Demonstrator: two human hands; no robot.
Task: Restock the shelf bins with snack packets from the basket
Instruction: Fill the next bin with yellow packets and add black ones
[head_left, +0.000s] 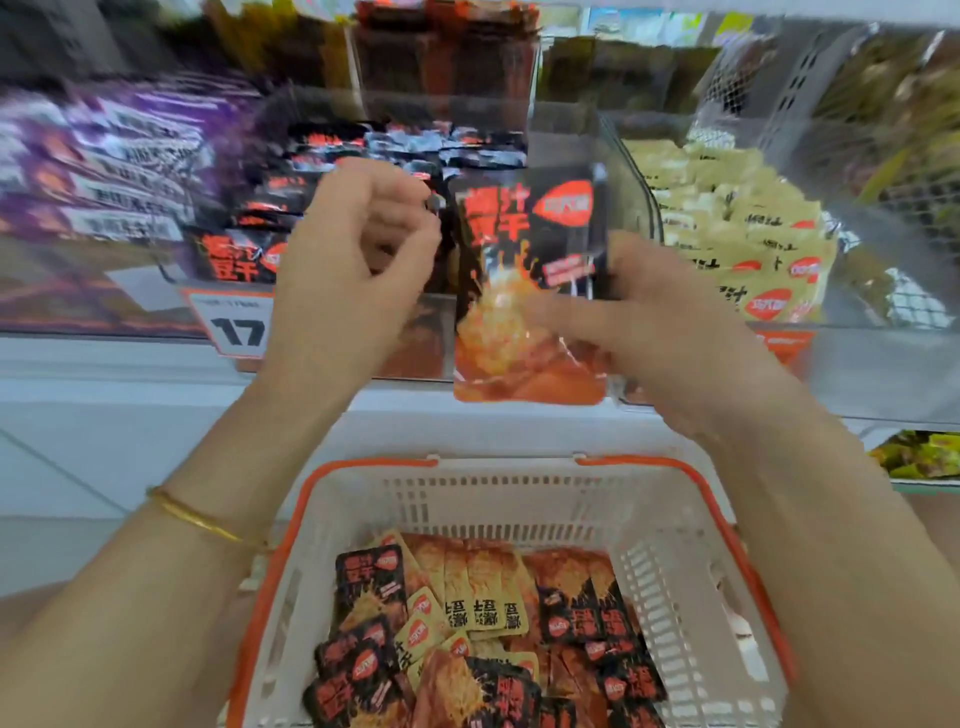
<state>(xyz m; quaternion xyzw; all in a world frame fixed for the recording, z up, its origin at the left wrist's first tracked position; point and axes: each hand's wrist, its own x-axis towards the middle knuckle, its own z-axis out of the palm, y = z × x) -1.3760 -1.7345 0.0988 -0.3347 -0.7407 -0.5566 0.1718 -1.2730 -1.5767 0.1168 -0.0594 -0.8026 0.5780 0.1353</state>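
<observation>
My right hand (649, 317) holds a black and orange snack packet (519, 291) upright in front of the shelf, pinched at its right edge. My left hand (353, 260) is raised just left of the packet with its fingers curled, and I cannot see anything in it. Behind both hands stands a clear shelf bin (322, 130) filled with matching black packets (234, 254). Below, a white basket with orange rim (675, 499) holds several black packets (369, 577) and yellow packets (483, 597).
A clear bin of yellow packets (737, 223) sits to the right, and purple packets (104, 171) fill the left bin. A price tag reading 17 (234, 327) hangs on the shelf edge (130, 358). More bins stand on the upper shelf.
</observation>
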